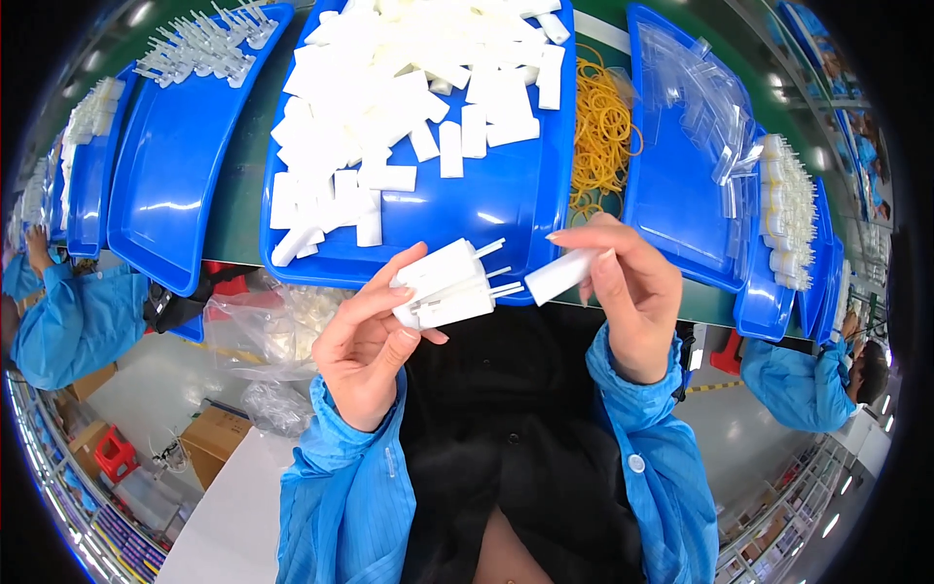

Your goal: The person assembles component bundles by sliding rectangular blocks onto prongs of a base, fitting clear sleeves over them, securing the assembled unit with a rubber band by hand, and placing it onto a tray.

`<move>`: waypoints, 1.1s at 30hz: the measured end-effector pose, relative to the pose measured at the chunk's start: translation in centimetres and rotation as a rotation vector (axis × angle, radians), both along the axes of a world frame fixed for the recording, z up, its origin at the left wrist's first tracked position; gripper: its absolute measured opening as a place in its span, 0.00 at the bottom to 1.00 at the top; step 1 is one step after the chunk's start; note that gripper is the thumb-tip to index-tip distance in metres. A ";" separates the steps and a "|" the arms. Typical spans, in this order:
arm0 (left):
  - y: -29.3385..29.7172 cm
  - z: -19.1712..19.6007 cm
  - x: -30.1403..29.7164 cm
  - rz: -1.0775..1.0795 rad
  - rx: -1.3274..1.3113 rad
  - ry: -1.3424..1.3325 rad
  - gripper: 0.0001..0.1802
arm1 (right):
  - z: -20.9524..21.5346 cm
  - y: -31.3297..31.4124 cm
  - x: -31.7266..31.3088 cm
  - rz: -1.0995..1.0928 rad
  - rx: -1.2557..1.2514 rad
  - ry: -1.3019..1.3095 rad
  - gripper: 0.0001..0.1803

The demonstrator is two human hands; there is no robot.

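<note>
My left hand (pixel 365 341) grips a bundle of white parts (pixel 449 287) between thumb and fingers; several thin white stems stick out of it toward the right. In my right hand (pixel 630 292), a single white cylindrical sleeve (pixel 561 276) is pinched between thumb and fingers, tilted, its near end close to the stem tips. Whether the sleeve touches a stem I cannot tell. Both hands are over the near edge of a large blue tray (pixel 477 219), where many similar white sleeves (pixel 389 97) lie piled.
Yellow rubber bands (pixel 601 127) lie right of the tray. A blue tray (pixel 671 185) beyond holds clear plastic pieces (pixel 696 92); the far-left blue tray (pixel 165 195) holds white stemmed parts (pixel 209 49). Bundled parts (pixel 786 209) stand farther right. Co-workers in blue (pixel 83 321) sit at both sides.
</note>
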State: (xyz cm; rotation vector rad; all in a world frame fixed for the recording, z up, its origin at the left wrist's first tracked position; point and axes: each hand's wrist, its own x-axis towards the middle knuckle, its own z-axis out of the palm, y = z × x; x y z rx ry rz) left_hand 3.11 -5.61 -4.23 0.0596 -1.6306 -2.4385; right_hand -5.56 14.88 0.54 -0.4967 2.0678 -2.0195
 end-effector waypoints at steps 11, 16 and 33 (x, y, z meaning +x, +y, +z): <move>1.0 0.6 0.8 0.019 -0.080 0.007 0.15 | -1.1 0.1 1.4 -0.157 -0.099 -0.010 0.06; 1.2 0.7 1.0 0.031 -0.164 0.024 0.17 | -1.4 -0.2 1.9 -0.086 -0.094 -0.043 0.06; 1.7 1.1 1.0 -0.007 -0.080 -0.075 0.23 | -2.0 -0.8 1.7 0.027 -0.034 0.248 0.10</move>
